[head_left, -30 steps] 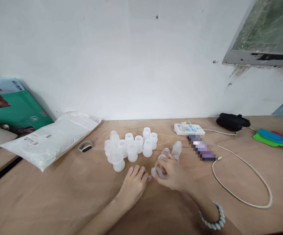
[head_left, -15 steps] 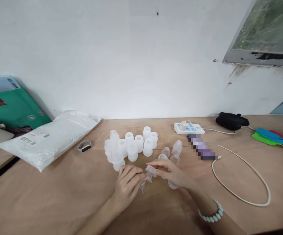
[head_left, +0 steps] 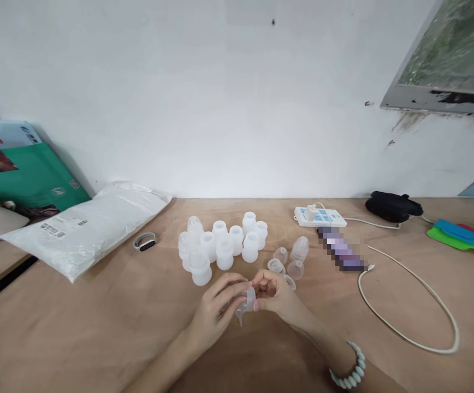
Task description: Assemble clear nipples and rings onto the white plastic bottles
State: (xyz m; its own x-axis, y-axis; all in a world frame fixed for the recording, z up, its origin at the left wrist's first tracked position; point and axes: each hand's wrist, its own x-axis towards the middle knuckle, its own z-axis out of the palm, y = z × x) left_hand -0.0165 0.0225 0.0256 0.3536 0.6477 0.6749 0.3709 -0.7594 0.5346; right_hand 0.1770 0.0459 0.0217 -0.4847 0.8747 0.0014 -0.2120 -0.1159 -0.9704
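Clear nozzle (head_left: 245,303) pinched between both hands' fingertips (head_left: 248,285).

power strip (head_left: 320,216), white bag (head_left: 85,229), wristband (head_left: 144,242)

Left hand (head_left: 216,311) and right hand (head_left: 276,297) together, fingers curled, pinching.

- Nothing really legible anywhere, honestly.
- White plastic bag (head_left: 87,229) lying flat at the left of the wooden table: small printed label with a barcode, print too tiny to make out.
- Green cardboard box (head_left: 28,183) leaning on the wall: a little round logo and a small white tag, both unreadable.
- White power strip with blue sockets (head_left: 320,216): no markings sharp enough to read.
- Purple object (head_left: 341,249) beside it: pixelated, so nothing to read there.
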